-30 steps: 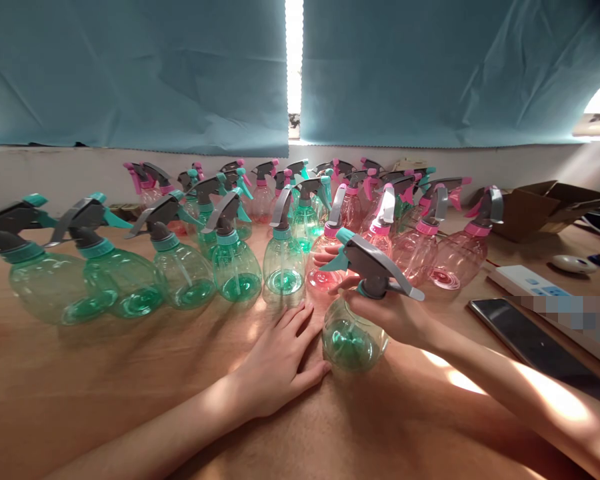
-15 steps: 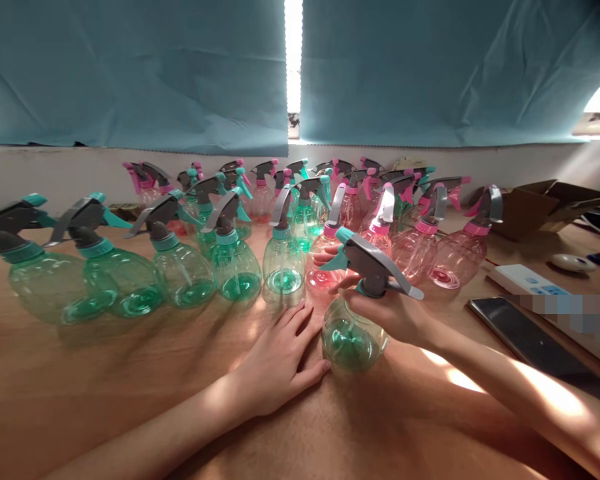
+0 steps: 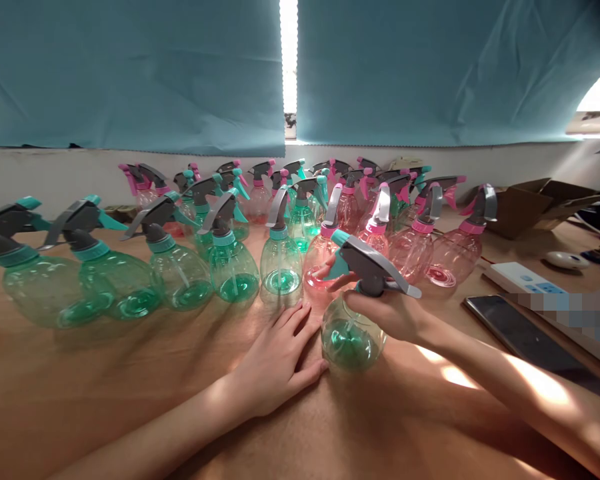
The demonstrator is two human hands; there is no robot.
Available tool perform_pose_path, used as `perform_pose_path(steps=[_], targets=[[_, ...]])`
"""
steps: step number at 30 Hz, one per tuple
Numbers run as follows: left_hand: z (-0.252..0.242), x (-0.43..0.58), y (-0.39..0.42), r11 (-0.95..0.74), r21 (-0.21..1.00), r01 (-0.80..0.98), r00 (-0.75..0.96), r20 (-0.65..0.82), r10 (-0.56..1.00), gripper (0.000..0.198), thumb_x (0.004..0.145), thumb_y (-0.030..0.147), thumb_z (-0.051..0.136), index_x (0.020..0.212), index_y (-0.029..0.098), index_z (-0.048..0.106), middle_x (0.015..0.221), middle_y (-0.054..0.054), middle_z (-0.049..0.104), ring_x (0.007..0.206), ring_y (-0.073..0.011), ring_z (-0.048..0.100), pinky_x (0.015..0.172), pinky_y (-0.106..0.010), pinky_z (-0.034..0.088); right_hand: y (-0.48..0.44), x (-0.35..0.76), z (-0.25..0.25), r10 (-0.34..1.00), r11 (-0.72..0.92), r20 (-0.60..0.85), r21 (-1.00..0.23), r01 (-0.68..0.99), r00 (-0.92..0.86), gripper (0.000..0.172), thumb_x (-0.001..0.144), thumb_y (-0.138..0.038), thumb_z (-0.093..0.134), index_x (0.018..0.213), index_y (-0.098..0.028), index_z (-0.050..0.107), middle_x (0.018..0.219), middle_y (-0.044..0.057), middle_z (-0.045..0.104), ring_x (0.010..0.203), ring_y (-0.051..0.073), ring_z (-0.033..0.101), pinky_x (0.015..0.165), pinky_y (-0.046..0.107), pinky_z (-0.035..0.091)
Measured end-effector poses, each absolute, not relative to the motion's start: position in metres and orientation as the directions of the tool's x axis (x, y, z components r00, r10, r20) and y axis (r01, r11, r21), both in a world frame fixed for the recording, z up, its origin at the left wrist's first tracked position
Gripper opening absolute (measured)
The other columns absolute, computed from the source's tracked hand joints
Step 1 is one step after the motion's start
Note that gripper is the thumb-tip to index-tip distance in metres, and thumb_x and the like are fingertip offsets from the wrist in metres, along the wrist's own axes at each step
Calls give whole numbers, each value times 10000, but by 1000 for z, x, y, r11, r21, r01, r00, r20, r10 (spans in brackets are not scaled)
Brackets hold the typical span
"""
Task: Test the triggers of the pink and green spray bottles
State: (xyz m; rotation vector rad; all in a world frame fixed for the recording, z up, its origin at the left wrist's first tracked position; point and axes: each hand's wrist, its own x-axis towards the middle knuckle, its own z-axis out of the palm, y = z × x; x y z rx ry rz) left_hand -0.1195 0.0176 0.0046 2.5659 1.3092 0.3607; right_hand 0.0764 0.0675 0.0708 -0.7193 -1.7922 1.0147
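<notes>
My right hand (image 3: 393,313) grips the neck of a green spray bottle (image 3: 353,337) with a grey and teal trigger head (image 3: 367,267); the bottle stands on the wooden table (image 3: 130,387) in front of me. My left hand (image 3: 275,363) lies flat on the table just left of that bottle, fingers stretched out, thumb touching or nearly touching its base. Behind both hands stands a row of green spray bottles (image 3: 233,263) on the left and pink spray bottles (image 3: 415,247) on the right.
More spray bottles (image 3: 290,180) crowd the back of the table against the wall. A dark phone (image 3: 523,337) and a white power strip (image 3: 530,280) lie at the right. An open cardboard box (image 3: 535,203) sits at the far right. Blue curtains (image 3: 130,67) hang behind.
Both hands and the held bottle stay almost where they were. The view has shifted slightly, so everything sits a little further left in the picture.
</notes>
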Motion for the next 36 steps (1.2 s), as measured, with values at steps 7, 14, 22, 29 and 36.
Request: perform_pose_path(steps=[7,14,22,29,36], targets=[[5,-120,19,-574,278,770,573,94,814,606,958,489,469,1464,174,359,1540,-142,325,1411,-316,285,1127,-494,310,66,79,78,775,546,459,-833,93,-434,99,630,-148,472,658,-233,515,632,-19,590,749,195,657,712,356,575],[-1,-121,21,-588,277,760,574,137,807,556,950,484,475,1428,207,405,1531,-132,343,1375,-322,340,1094,-505,355,74,85,65,778,555,430,-813,179,-459,262,711,-188,518,942,-231,635,668,-1,623,692,184,633,635,316,545],[1,-120,21,-588,292,754,568,159,807,492,947,448,488,1378,214,454,1514,-130,364,1351,-327,369,1073,-504,381,73,81,66,737,598,496,-795,101,-458,164,658,-163,455,769,-227,558,598,-45,446,524,114,412,524,270,418],[4,-117,21,-576,313,755,557,158,816,469,923,414,533,1342,206,490,1472,-131,419,1338,-334,386,1072,-502,387,77,82,58,746,604,516,-791,101,-421,144,667,-99,489,737,-206,556,804,2,592,657,128,528,628,293,477],[5,-114,16,-525,397,753,518,134,845,589,866,443,608,1363,177,435,1440,-157,446,1342,-348,381,1089,-526,355,76,73,54,774,565,466,-813,137,-429,371,777,-154,545,1122,-262,629,826,20,659,801,213,646,757,385,533]])
